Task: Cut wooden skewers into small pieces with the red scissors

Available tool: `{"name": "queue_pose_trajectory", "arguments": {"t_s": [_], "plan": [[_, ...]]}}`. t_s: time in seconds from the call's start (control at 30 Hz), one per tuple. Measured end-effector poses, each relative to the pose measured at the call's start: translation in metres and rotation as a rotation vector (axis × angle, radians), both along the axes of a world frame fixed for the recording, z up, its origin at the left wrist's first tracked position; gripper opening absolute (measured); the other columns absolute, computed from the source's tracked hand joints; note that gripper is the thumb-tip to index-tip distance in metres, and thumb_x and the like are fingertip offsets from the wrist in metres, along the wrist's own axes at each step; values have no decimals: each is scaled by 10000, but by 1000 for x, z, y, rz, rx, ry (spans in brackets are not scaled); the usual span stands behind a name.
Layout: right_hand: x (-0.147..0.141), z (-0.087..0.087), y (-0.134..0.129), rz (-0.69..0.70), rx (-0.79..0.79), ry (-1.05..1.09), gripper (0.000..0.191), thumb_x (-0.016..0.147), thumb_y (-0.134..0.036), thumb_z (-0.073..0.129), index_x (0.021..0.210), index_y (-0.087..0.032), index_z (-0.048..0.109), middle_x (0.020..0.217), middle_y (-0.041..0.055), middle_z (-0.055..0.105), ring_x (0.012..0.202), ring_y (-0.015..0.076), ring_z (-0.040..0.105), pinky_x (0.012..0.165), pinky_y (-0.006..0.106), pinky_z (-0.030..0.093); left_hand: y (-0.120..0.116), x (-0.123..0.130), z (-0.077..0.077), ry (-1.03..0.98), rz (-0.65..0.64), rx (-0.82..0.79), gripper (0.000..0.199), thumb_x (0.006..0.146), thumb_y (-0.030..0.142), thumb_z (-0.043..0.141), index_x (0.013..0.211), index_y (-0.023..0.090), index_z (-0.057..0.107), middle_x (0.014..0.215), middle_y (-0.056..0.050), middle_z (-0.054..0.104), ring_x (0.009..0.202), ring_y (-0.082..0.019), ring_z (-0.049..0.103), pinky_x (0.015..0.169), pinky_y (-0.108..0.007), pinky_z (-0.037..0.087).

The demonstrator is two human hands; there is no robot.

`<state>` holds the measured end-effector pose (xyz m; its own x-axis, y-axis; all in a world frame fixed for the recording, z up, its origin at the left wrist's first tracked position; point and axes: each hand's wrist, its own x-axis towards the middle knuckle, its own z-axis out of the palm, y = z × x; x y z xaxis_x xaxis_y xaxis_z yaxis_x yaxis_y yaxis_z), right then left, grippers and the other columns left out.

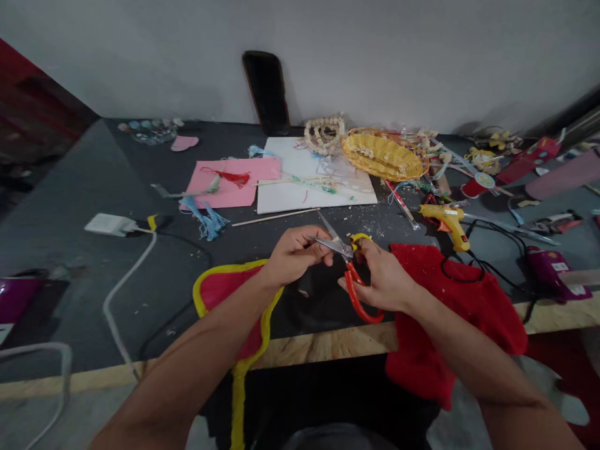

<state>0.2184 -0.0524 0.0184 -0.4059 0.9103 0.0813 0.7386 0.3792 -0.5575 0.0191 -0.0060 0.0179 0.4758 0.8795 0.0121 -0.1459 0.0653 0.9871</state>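
Note:
My right hand (382,278) grips a pair of scissors (347,251) with one red and one yellow handle. Its blades stand apart and point left toward my left hand (300,253). The fingers of that hand are pinched together beside the lower blade; whatever they hold, if anything, is too small to make out. Just beyond the blade tips, a thin wooden stick (276,217) lies on the dark table (154,275). Under my left forearm is a pink, yellow-edged fabric piece (225,284). A red cloth (435,275) lies beneath my right forearm and hangs over the table edge.
A yellow glue gun (445,222) with a black cord lies at right. Farther back are a wicker basket (384,156), white paper (281,197), pink paper (244,199) and a blue tassel (206,219). A phone (267,92) leans on the wall; a white charger (110,224) sits left.

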Motion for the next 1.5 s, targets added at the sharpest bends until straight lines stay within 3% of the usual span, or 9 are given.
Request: {"name": "queue_pose_trajectory", "arguments": {"t_s": [0.17,0.33,0.43,0.67,0.93,1.1,1.27,1.4,1.5], "plan": [[3,4,2,23,-33,25,482,794,-515,575,1077,-158,417,910,99,577,772,232,577,684,375,495,0,-1,-1,5,-14,69,305,761,415,719,688,132,633,557,-23,626,477,-86,490,476,-208,334],[4,9,0,64,-93,91,387,799,-502,574,973,-188,430,826,50,556,683,185,553,626,323,474,0,-1,-1,4,1,106,306,769,418,712,668,138,638,558,-22,620,515,-105,530,522,-225,378],[3,7,0,77,-68,106,368,803,-507,569,935,-197,422,818,48,559,690,188,565,624,319,481,0,-2,-1,17,7,107,321,762,426,716,644,138,637,556,-26,616,502,-101,508,501,-226,357],[11,-6,12,-101,238,-101,530,780,-593,575,1070,-166,456,953,132,593,964,318,582,804,455,509,9,0,-13,16,49,30,299,760,425,712,729,137,635,590,-17,626,452,-64,411,441,-206,288],[18,-6,17,-127,274,-234,636,743,-621,610,1120,-127,473,1065,176,583,1063,369,543,896,503,478,14,4,-18,-57,198,-98,246,771,376,697,759,150,600,571,12,594,421,-40,372,422,-180,258],[17,-9,17,-104,229,-120,513,783,-576,585,1050,-150,484,981,140,588,1006,323,567,858,462,500,13,4,-19,-95,250,-90,235,776,371,695,796,162,592,599,18,570,438,-40,369,427,-172,265],[17,-13,18,-145,242,-150,487,782,-540,593,1055,-148,497,989,141,598,1006,321,567,866,459,494,14,2,-14,-190,244,-123,263,730,370,736,790,181,562,569,62,406,437,-41,283,412,-167,212],[19,-13,19,-223,303,-361,548,723,-502,653,1104,-130,524,1078,166,604,1033,356,544,892,487,458,18,-6,-8,-163,432,35,232,784,399,680,786,195,569,569,63,348,453,-59,265,421,-185,194],[19,-11,18,-228,331,-436,534,721,-483,659,1110,-138,538,1101,162,605,1021,348,530,877,472,438,16,-11,-5,190,514,393,182,827,375,637,811,194,646,577,40,437,481,-73,343,465,-209,277]]}}
